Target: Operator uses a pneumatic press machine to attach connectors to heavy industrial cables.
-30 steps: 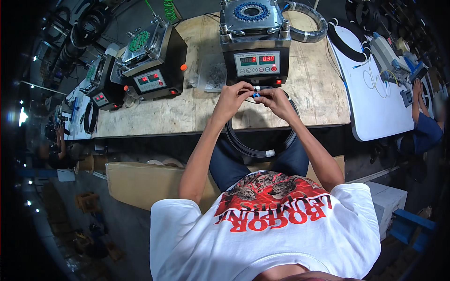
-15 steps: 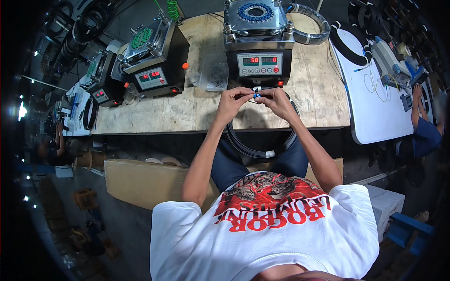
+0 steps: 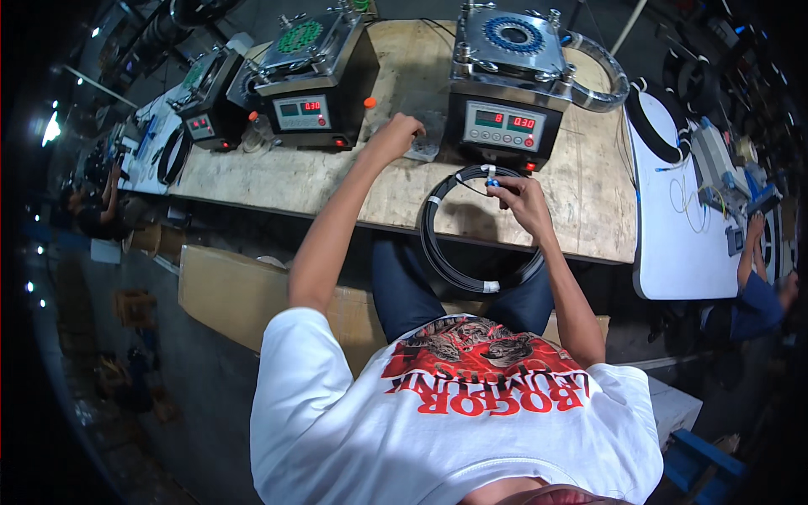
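Observation:
My right hand (image 3: pixel 523 202) pinches a small blue connector (image 3: pixel 492 182) at the end of a thin black cable. That cable belongs to a coil of black cable (image 3: pixel 427 220), bound with white bands, which lies partly on the table and hangs over its front edge by my thighs. Over to the left, my left hand (image 3: pixel 396 137) reaches above the table beside a clear plastic bag (image 3: pixel 423 151) of small parts. Its fingers are bent and partly hidden, so whether they grip anything is unclear.
Behind the coil stands a polishing machine (image 3: pixel 505 126) with a blue-ringed top. Two more machines, one a nearer polisher (image 3: pixel 305 116) with green fittings, stand left. An orange-capped bottle (image 3: pixel 255 135) is between them. A white table (image 3: pixel 673 252) and another person (image 3: pixel 749 295) are at right.
My left hand has let go of the connector area and moved left to the plastic bag. My right hand keeps the blue connector. The view has shifted, and the machine's display has changed.

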